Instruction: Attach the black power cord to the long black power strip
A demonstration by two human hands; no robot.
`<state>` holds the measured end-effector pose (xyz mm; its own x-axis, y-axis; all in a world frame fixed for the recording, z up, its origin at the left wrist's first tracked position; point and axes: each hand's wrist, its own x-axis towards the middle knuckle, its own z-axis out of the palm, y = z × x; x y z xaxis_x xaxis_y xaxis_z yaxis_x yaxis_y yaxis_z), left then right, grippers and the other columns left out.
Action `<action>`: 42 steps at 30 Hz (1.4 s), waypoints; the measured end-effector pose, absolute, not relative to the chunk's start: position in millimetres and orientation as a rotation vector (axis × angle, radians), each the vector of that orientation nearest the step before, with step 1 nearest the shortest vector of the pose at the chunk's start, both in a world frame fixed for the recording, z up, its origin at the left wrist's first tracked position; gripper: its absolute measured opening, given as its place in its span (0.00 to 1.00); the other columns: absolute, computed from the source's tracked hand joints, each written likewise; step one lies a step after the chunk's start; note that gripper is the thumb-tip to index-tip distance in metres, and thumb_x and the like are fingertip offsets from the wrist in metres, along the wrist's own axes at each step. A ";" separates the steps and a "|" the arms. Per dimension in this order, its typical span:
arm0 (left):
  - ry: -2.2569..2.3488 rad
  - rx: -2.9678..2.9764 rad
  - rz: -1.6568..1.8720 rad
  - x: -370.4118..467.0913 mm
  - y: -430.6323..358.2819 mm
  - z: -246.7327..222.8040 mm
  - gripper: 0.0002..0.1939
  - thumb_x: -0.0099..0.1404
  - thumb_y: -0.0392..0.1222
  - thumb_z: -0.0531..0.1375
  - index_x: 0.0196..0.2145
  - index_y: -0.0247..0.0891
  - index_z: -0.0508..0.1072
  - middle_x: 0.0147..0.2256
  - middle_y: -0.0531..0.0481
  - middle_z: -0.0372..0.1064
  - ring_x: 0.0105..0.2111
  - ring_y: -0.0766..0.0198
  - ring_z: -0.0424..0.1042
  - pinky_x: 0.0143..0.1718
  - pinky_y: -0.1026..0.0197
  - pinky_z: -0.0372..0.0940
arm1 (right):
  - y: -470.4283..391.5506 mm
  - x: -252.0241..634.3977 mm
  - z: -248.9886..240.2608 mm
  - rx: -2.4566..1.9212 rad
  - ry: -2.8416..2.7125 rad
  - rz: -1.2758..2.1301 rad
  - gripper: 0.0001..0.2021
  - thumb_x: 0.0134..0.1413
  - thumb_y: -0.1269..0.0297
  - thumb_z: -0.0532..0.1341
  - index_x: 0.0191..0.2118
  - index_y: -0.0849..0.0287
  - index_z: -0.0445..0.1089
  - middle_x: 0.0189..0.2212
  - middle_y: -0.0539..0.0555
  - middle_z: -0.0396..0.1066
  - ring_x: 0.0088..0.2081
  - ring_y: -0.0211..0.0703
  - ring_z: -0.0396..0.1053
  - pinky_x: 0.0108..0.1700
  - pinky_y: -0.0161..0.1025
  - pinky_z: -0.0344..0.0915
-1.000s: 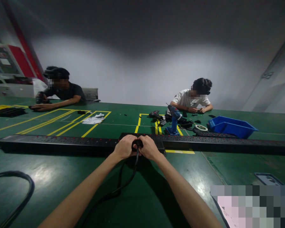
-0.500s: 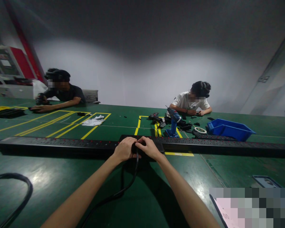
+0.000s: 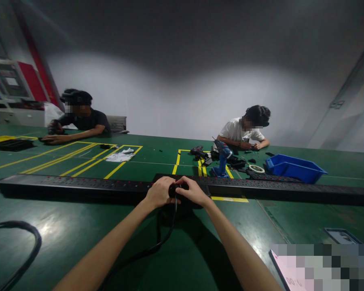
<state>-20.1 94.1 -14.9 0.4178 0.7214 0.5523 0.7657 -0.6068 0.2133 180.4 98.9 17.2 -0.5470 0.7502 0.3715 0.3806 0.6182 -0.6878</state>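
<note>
A long black power strip [image 3: 87,186] with rows of sockets and red dots lies across the green table. At its middle, my left hand [image 3: 160,191] is closed round a round black cable fitting [image 3: 172,190]. My right hand [image 3: 191,191] pinches the same fitting from the right with thumb and fingers. A black cable [image 3: 175,212] runs down from the fitting toward me and curves left between my forearms. My fingers hide part of the fitting, so I cannot tell exactly how it joins the strip.
Behind the strip stand a blue cordless drill [image 3: 221,157], a blue bin [image 3: 295,167] and a tape roll [image 3: 256,169]. White bags [image 3: 120,155] lie left of them. A thick cable loop [image 3: 33,238] is front left, a phone [image 3: 286,270] front right. Two people sit opposite.
My right thumb and fingers have shifted slightly on the fitting, showing more of its round black side. The whole view has moved a little; the strip stays put.
</note>
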 end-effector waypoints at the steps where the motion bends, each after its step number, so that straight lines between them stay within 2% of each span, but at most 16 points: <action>1: -1.354 -2.583 -0.951 -19.9 93.8 -14.5 0.37 0.44 0.65 0.68 0.47 0.41 0.69 0.44 0.43 0.71 0.47 0.48 0.69 0.52 0.47 0.63 | 99.3 181.3 17.8 -0.865 -2.198 0.737 0.12 0.50 0.69 0.61 0.43 0.57 0.69 0.41 0.51 0.71 0.43 0.42 0.68 0.46 0.38 0.62; 4: -1.338 -2.588 -0.947 -19.5 93.3 -13.7 0.37 0.45 0.63 0.68 0.48 0.40 0.69 0.44 0.42 0.71 0.47 0.48 0.69 0.52 0.47 0.63 | 99.8 181.2 17.6 -0.826 -2.261 0.703 0.23 0.40 0.71 0.66 0.47 0.56 0.68 0.44 0.51 0.70 0.45 0.44 0.67 0.48 0.39 0.61; 7: -1.344 -2.584 -0.925 -19.8 94.2 -15.0 0.31 0.50 0.59 0.66 0.47 0.39 0.69 0.45 0.41 0.71 0.47 0.48 0.69 0.52 0.48 0.63 | 98.6 178.7 14.3 -0.889 -2.261 0.587 0.28 0.35 0.65 0.71 0.47 0.56 0.66 0.44 0.52 0.70 0.44 0.46 0.66 0.46 0.40 0.61; 9: -1.354 -2.578 -0.911 -20.4 95.6 -17.2 0.27 0.53 0.57 0.64 0.46 0.39 0.70 0.45 0.41 0.71 0.48 0.48 0.69 0.52 0.48 0.63 | 97.3 177.8 12.0 -0.923 -2.252 0.518 0.26 0.37 0.61 0.71 0.46 0.57 0.66 0.43 0.53 0.70 0.43 0.45 0.67 0.44 0.39 0.61; 12: -1.356 -2.565 -0.921 -21.3 97.4 -20.2 0.24 0.56 0.56 0.62 0.46 0.38 0.70 0.46 0.41 0.71 0.48 0.49 0.68 0.53 0.48 0.62 | 95.7 178.5 10.6 -0.917 -2.274 0.457 0.21 0.43 0.61 0.69 0.44 0.58 0.66 0.42 0.54 0.70 0.41 0.44 0.66 0.43 0.38 0.60; 15: -1.350 -2.565 -0.938 -21.4 97.6 -20.0 0.27 0.54 0.57 0.64 0.46 0.38 0.70 0.46 0.41 0.70 0.49 0.49 0.68 0.53 0.48 0.62 | 95.2 179.4 11.4 -0.909 -2.282 0.446 0.17 0.49 0.58 0.66 0.44 0.58 0.66 0.40 0.54 0.70 0.40 0.44 0.66 0.42 0.38 0.59; 18: -1.336 -2.591 -0.919 -20.9 96.4 -17.4 0.32 0.48 0.60 0.66 0.46 0.39 0.70 0.46 0.42 0.71 0.48 0.49 0.69 0.51 0.48 0.64 | 96.2 179.1 12.0 -0.917 -2.258 0.466 0.17 0.53 0.52 0.64 0.44 0.58 0.66 0.39 0.54 0.70 0.39 0.43 0.66 0.40 0.37 0.59; 21: -1.333 -2.582 -0.928 -20.4 95.4 -16.4 0.32 0.48 0.61 0.66 0.45 0.39 0.69 0.45 0.42 0.71 0.47 0.49 0.69 0.51 0.48 0.63 | 98.7 179.7 11.6 -0.914 -2.242 0.525 0.18 0.50 0.53 0.65 0.43 0.58 0.67 0.39 0.54 0.70 0.39 0.44 0.66 0.39 0.37 0.58; 24: -1.328 -2.571 -0.955 -20.5 95.5 -17.6 0.33 0.47 0.62 0.67 0.45 0.39 0.69 0.45 0.42 0.71 0.48 0.49 0.69 0.52 0.48 0.62 | 102.8 181.9 11.2 -0.878 -2.254 0.650 0.18 0.45 0.61 0.68 0.43 0.57 0.67 0.39 0.52 0.70 0.40 0.44 0.65 0.40 0.36 0.59; 26: -1.325 -2.582 -0.957 -20.8 95.6 -18.3 0.35 0.44 0.64 0.67 0.45 0.39 0.69 0.44 0.42 0.71 0.47 0.48 0.69 0.53 0.47 0.62 | 106.0 182.9 10.8 -0.863 -2.241 0.746 0.16 0.47 0.66 0.65 0.43 0.56 0.67 0.40 0.50 0.70 0.41 0.43 0.65 0.42 0.36 0.60; 28: -1.326 -2.592 -0.957 -20.9 95.5 -18.4 0.37 0.44 0.65 0.68 0.46 0.40 0.69 0.44 0.43 0.71 0.47 0.48 0.69 0.53 0.47 0.62 | 108.9 182.3 9.6 -0.865 -2.187 0.829 0.10 0.53 0.67 0.59 0.43 0.55 0.68 0.40 0.49 0.70 0.42 0.43 0.65 0.44 0.37 0.60; 30: -1.332 -2.591 -0.958 -21.0 95.4 -18.1 0.37 0.45 0.64 0.67 0.47 0.41 0.69 0.45 0.43 0.71 0.48 0.48 0.69 0.53 0.47 0.62 | 110.9 180.4 7.6 -0.870 -2.126 0.874 0.08 0.59 0.65 0.54 0.41 0.55 0.68 0.40 0.49 0.70 0.43 0.42 0.66 0.45 0.37 0.60; 32: -1.336 -2.591 -0.953 -21.0 95.5 -18.1 0.37 0.45 0.65 0.67 0.48 0.41 0.69 0.45 0.42 0.71 0.48 0.48 0.68 0.53 0.47 0.62 | 111.8 178.1 5.2 -0.869 -2.101 0.866 0.09 0.60 0.60 0.54 0.41 0.56 0.68 0.40 0.50 0.70 0.42 0.42 0.66 0.44 0.38 0.60; 35: -1.333 -2.601 -0.949 -21.6 96.3 -18.7 0.39 0.43 0.66 0.67 0.48 0.40 0.69 0.45 0.42 0.71 0.48 0.48 0.68 0.53 0.46 0.61 | 110.9 176.5 3.4 -0.854 -2.107 0.825 0.11 0.58 0.56 0.59 0.41 0.57 0.68 0.39 0.51 0.71 0.41 0.42 0.66 0.44 0.37 0.61; 42: -1.355 -2.596 -0.934 -23.0 97.3 -19.0 0.39 0.45 0.67 0.66 0.48 0.41 0.69 0.46 0.43 0.71 0.49 0.48 0.68 0.54 0.47 0.61 | 104.0 180.4 8.3 -0.776 -2.139 0.774 0.13 0.56 0.55 0.62 0.42 0.58 0.68 0.40 0.52 0.71 0.42 0.42 0.67 0.45 0.39 0.61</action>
